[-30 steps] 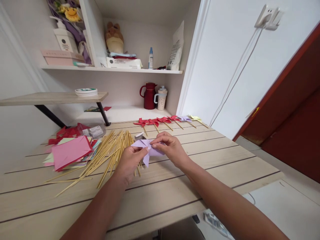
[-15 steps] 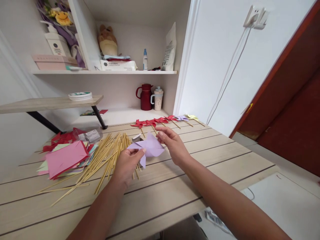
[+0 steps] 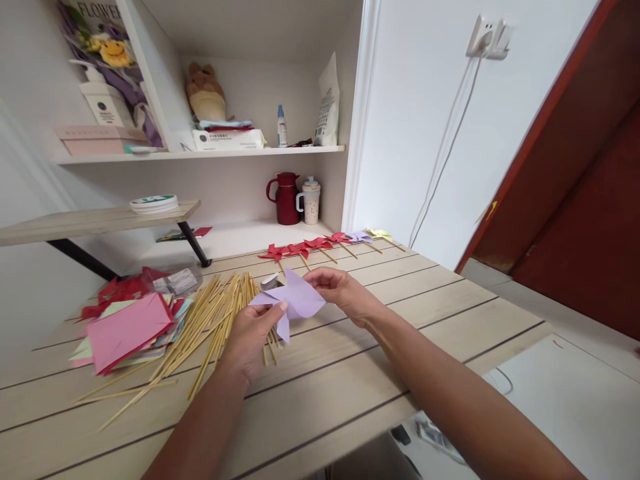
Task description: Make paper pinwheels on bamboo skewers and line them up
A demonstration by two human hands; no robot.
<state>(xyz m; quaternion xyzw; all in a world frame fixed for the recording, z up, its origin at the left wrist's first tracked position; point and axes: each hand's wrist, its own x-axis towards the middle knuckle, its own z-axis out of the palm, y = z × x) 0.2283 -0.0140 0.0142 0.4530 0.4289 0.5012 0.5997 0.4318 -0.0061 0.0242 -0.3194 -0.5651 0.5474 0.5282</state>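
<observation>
A lilac paper pinwheel (image 3: 299, 297) is held up over the table, its blades folded in toward the middle. My left hand (image 3: 255, 333) pinches it from the left, thumb pressed on its centre. At the pinwheel's right blade, my right hand (image 3: 343, 293) has its fingers curled in and closed on the edge; the fingertips are partly hidden. Bamboo sticks (image 3: 220, 320) lie in a loose heap beside and under my left hand. Just behind the pinwheel is a small open box (image 3: 270, 281), its contents not visible.
Finished pinwheels on sticks, red ones (image 3: 305, 248), a lilac one (image 3: 361, 237) and a yellow one (image 3: 380, 235), line the table's back edge. Coloured paper (image 3: 130, 330) is stacked at left near a clear plastic packet (image 3: 183, 280). A red jug (image 3: 288, 200) and a cup (image 3: 311, 203) stand behind.
My right hand's fingers have drawn together and closed at the pinwheel's right blade. The left hand keeps its pinch at the centre. The view has shifted slightly.
</observation>
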